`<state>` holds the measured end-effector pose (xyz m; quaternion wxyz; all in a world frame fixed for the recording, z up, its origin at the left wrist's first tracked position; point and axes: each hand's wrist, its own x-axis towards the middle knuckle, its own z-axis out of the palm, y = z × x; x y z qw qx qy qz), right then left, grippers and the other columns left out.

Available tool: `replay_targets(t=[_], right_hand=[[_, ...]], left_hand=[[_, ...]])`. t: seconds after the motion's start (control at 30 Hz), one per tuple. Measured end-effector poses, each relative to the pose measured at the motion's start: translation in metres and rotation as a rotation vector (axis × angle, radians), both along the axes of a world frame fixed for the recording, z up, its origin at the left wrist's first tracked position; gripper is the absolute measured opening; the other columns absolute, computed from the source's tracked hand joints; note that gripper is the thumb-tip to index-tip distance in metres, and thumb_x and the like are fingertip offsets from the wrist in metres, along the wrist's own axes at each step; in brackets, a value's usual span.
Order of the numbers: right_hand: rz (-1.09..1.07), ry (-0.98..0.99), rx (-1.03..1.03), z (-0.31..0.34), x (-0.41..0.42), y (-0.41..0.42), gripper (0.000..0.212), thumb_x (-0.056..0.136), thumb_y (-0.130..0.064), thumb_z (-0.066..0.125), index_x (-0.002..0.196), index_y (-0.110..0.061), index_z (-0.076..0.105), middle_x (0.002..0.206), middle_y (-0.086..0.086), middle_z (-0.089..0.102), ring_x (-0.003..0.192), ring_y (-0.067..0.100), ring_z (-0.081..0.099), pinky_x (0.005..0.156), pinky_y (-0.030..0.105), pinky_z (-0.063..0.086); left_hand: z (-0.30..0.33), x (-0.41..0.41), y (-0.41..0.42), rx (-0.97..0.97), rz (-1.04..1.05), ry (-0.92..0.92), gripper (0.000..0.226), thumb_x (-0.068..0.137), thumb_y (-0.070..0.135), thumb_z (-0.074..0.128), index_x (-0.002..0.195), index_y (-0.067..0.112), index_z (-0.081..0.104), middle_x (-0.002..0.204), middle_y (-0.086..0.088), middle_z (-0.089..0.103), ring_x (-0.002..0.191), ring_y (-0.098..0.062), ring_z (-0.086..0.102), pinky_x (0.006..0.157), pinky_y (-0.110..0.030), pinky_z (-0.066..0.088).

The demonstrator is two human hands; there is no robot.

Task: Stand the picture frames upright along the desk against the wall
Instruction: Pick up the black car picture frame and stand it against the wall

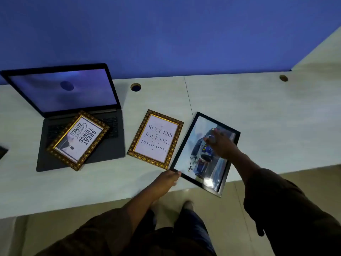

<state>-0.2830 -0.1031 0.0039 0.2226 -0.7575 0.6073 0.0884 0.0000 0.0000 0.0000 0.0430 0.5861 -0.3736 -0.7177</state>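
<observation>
Three picture frames lie flat on the pale desk (258,111). A black frame with a car photo (195,154) lies at the right, its near end past the desk's front edge. My left hand (167,181) grips its near left corner. My right hand (220,143) rests over the glass with fingers spread, reaching toward the far edge. A gold-patterned frame reading "Success is a journey" (156,139) lies just left of it. Another gold frame reading "Great things" (78,140) lies tilted on the laptop's keyboard.
An open laptop (62,93) stands at the left, its screen leaning back near the blue wall (166,34). Two round cable holes (135,87) (283,78) sit near the desk's back edge. A dark object (2,151) shows at the far left edge.
</observation>
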Motion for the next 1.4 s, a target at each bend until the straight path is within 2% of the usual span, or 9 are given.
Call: replay_targets(t=[0.1, 0.23, 0.43, 0.6, 0.77, 0.97, 1.1, 1.27, 1.4], right_hand=[[-0.203, -0.032, -0.005, 0.004, 0.000, -0.020, 0.061, 0.097, -0.042, 0.060, 0.149, -0.015, 0.044, 0.149, 0.026, 0.046, 0.131, 0.048, 0.049, 0.102, 0.055, 0.047], [-0.295, 0.039, -0.116, -0.001, -0.019, -0.050, 0.065, 0.094, -0.058, 0.051, 0.146, -0.020, 0.043, 0.146, 0.018, 0.049, 0.128, 0.042, 0.053, 0.102, 0.052, 0.045], [-0.211, 0.082, 0.033, -0.016, -0.052, -0.080, 0.061, 0.097, -0.058, 0.046, 0.137, -0.012, 0.047, 0.129, 0.024, 0.054, 0.117, 0.046, 0.056, 0.095, 0.053, 0.048], [-0.092, 0.112, -0.060, -0.024, -0.056, -0.070, 0.059, 0.098, -0.057, 0.044, 0.128, -0.008, 0.053, 0.119, 0.023, 0.059, 0.108, 0.043, 0.058, 0.088, 0.049, 0.049], [-0.223, 0.030, -0.051, -0.025, -0.051, -0.053, 0.067, 0.098, -0.065, 0.035, 0.122, -0.006, 0.054, 0.117, 0.024, 0.062, 0.110, 0.042, 0.059, 0.092, 0.051, 0.048], [-0.325, -0.145, 0.010, -0.021, -0.030, -0.025, 0.071, 0.098, -0.069, 0.024, 0.112, -0.009, 0.060, 0.110, 0.018, 0.069, 0.102, 0.039, 0.065, 0.083, 0.043, 0.048], [-0.335, -0.190, -0.002, -0.004, -0.003, -0.015, 0.069, 0.101, -0.066, 0.023, 0.107, -0.009, 0.062, 0.110, 0.021, 0.069, 0.100, 0.041, 0.064, 0.078, 0.041, 0.043], [-0.350, -0.353, -0.078, 0.025, 0.053, 0.004, 0.060, 0.105, -0.055, 0.027, 0.100, -0.007, 0.062, 0.106, 0.021, 0.070, 0.094, 0.037, 0.063, 0.077, 0.036, 0.042], [-0.349, -0.539, -0.138, 0.049, 0.122, 0.025, 0.060, 0.106, -0.053, 0.026, 0.112, -0.008, 0.065, 0.110, 0.018, 0.071, 0.101, 0.036, 0.066, 0.091, 0.044, 0.051]], left_hand=[[-0.001, -0.014, 0.000, 0.056, 0.101, -0.013, 0.039, 0.097, 0.046, 0.057, 0.114, 0.013, 0.068, 0.122, -0.010, 0.072, 0.111, -0.024, 0.069, 0.089, -0.029, 0.050], [-0.025, -0.034, 0.017, 0.054, 0.278, -0.063, 0.055, 0.068, 0.064, 0.067, 0.094, 0.016, 0.078, 0.091, -0.005, 0.076, 0.086, -0.022, 0.069, 0.097, -0.045, 0.054], [-0.020, -0.090, 0.041, 0.182, 0.492, -0.094, 0.025, 0.094, 0.036, 0.068, 0.087, 0.012, 0.070, 0.075, -0.001, 0.066, 0.069, -0.015, 0.062, 0.050, -0.013, 0.045], [-0.019, -0.130, 0.058, 0.208, 0.579, -0.196, 0.025, 0.093, 0.039, 0.065, 0.094, 0.014, 0.067, 0.084, -0.004, 0.070, 0.073, -0.017, 0.065, 0.055, -0.021, 0.045], [-0.037, -0.127, 0.075, 0.248, 0.744, -0.249, 0.076, 0.062, 0.053, 0.066, 0.116, 0.000, 0.065, 0.099, -0.016, 0.073, 0.077, -0.026, 0.074, 0.048, -0.022, 0.047], [-0.021, -0.105, 0.100, 0.196, 0.823, -0.352, 0.044, 0.084, 0.038, 0.064, 0.112, 0.005, 0.063, 0.111, -0.020, 0.072, 0.091, -0.035, 0.073, 0.079, -0.045, 0.064], [-0.006, -0.079, 0.119, 0.114, 0.864, -0.383, 0.040, 0.086, 0.038, 0.065, 0.108, 0.004, 0.062, 0.105, -0.020, 0.072, 0.090, -0.037, 0.074, 0.076, -0.048, 0.064], [0.021, -0.022, 0.141, -0.074, 1.002, -0.386, 0.029, 0.096, 0.033, 0.063, 0.092, 0.005, 0.056, 0.092, -0.016, 0.073, 0.069, -0.028, 0.074, 0.059, -0.032, 0.057], [0.041, 0.057, 0.159, -0.219, 1.119, -0.354, 0.025, 0.096, 0.028, 0.065, 0.087, 0.006, 0.056, 0.093, -0.020, 0.072, 0.070, -0.026, 0.071, 0.059, -0.031, 0.057]])
